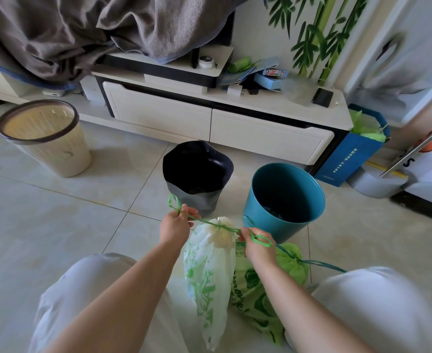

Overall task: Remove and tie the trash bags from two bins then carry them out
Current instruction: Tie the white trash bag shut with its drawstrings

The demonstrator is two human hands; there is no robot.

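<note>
A white trash bag with green print (pixel 208 273) stands on the floor between my knees, its neck gathered. My left hand (pixel 176 225) and my right hand (pixel 256 247) each pinch one end of its green drawstring (pixel 209 222), pulled taut across the neck. A green trash bag (pixel 263 296) lies to the right behind it, its mouth cinched, with a drawstring trailing right. Beyond stand a teal bin (pixel 283 200) and a black-lined bin (pixel 197 177), both open.
A beige slatted bin (pixel 44 138) stands at the left on the tiled floor. A low white TV cabinet (pixel 220 123) runs across the back under a grey blanket. A blue box with green bags (pixel 355 151) stands at the cabinet's right end.
</note>
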